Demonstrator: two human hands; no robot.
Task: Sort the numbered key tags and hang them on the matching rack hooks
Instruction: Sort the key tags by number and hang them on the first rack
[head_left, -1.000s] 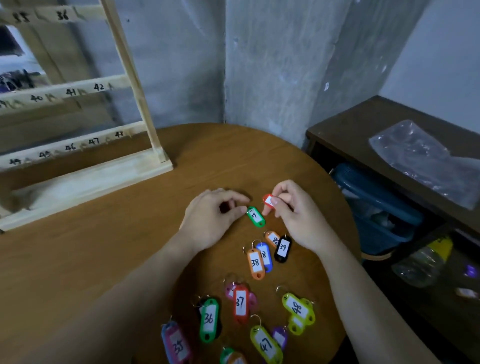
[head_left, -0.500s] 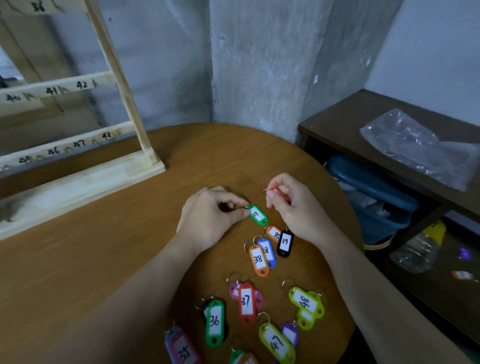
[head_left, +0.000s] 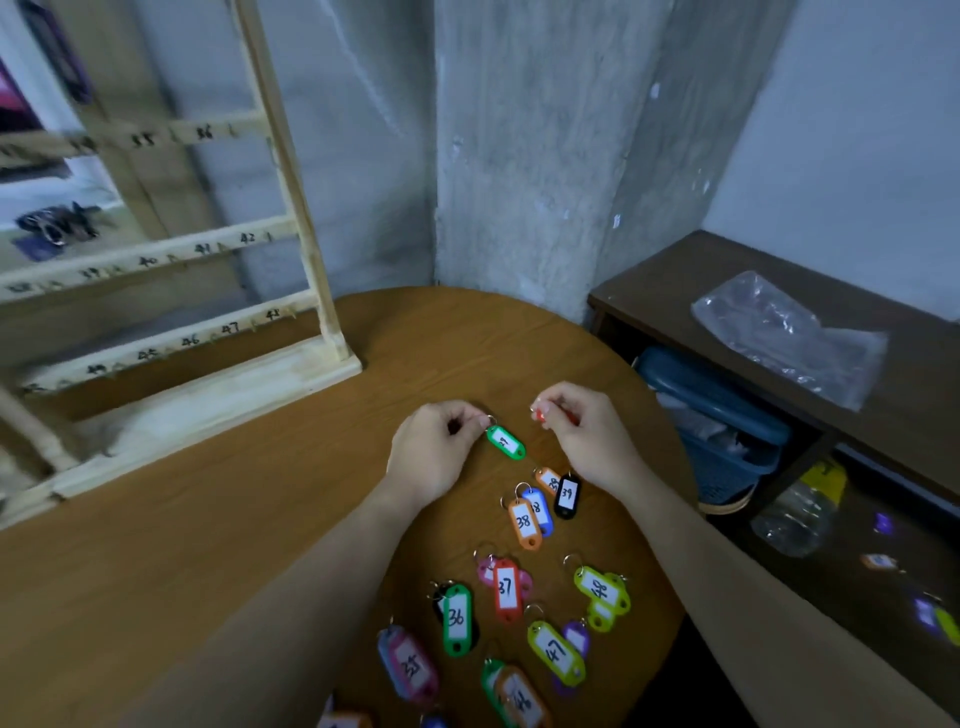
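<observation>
My left hand pinches the ring of a small green key tag that hangs just above the round wooden table. My right hand is closed on a red key tag, mostly hidden in the fingers. Several numbered tags lie in pairs near me: orange 38, black 39, red 37, green 36, yellow-green 48 and 47. The wooden rack with numbered hooks stands at the back left.
A concrete pillar rises behind the table. To the right stands a dark shelf with a clear plastic bag on top, a blue basket and a plastic bottle below. The table edge curves close on the right.
Both hands have lifted slightly and drawn apart, the left keeping the green tag, the right closing more around the red one. The view has tilted up, showing more of the rack.
</observation>
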